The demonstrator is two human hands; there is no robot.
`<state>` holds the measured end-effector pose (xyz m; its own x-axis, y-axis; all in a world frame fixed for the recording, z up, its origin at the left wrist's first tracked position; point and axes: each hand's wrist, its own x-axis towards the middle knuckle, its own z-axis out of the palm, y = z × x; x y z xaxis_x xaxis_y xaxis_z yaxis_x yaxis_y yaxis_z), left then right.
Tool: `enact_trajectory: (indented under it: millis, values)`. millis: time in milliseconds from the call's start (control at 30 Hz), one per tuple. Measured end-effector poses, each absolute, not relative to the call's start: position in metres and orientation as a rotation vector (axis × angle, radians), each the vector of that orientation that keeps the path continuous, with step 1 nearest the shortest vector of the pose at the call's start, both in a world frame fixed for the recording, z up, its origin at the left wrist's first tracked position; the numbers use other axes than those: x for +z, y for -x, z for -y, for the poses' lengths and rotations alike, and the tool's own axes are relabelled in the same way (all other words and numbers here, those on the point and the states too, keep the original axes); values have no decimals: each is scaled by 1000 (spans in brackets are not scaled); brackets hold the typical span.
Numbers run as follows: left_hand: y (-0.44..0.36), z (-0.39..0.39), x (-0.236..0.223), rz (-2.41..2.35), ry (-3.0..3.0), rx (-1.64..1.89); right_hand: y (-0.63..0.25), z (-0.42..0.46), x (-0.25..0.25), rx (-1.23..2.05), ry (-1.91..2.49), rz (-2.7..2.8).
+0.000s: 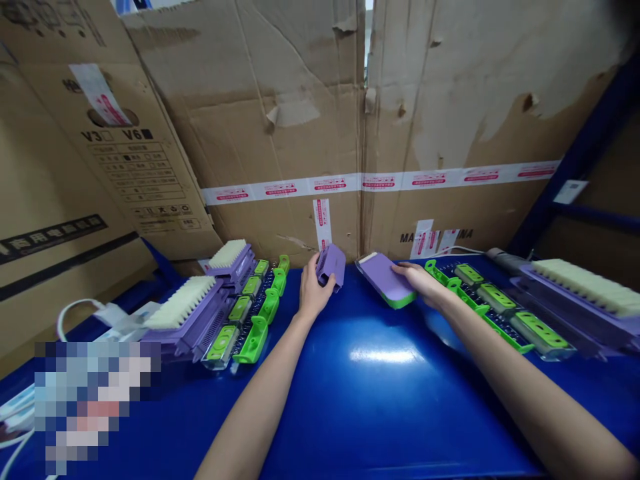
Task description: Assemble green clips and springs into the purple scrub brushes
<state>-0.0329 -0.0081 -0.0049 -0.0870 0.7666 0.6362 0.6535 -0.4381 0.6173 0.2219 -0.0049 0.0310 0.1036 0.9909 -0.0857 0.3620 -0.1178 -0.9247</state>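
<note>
At the back middle of the table, my left hand (313,293) is closed around a small purple plastic housing (332,264), tilted up off the surface. To its right, my right hand (421,280) grips the edge of a flat purple part with a bright green end (386,275), also tilted; some of its fingers are hidden behind the part. The two pieces are apart. Left of my left hand lie rows of green clips (253,340) and clear-and-green pieces (240,308). Similar clear-and-green pieces (495,298) lie beside my right forearm.
Purple housings with cream ridged tops (183,303) stand at the left, and more (587,287) stand at the far right. White cables (75,303) lie at the left edge. A cardboard wall (280,133) rises behind the blue table (350,413), with a blue frame post (575,133) at the right.
</note>
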Motion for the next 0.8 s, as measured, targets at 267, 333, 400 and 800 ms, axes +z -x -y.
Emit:
enact_trajectory:
  millis: [267,333,400,800]
  values:
    - [31,14,1,-1700,-1959,1537,-209,16,41,312,1844,1810]
    - [30,16,2,-1717,-1951,1524,-199,24,44,153,1812,2009]
    - [30,18,4,-1744,-1936,1506,-191,28,47,44,1836,2125]
    - [29,19,6,-1900,-1836,1453,-268,-1,101,36,2017,1959]
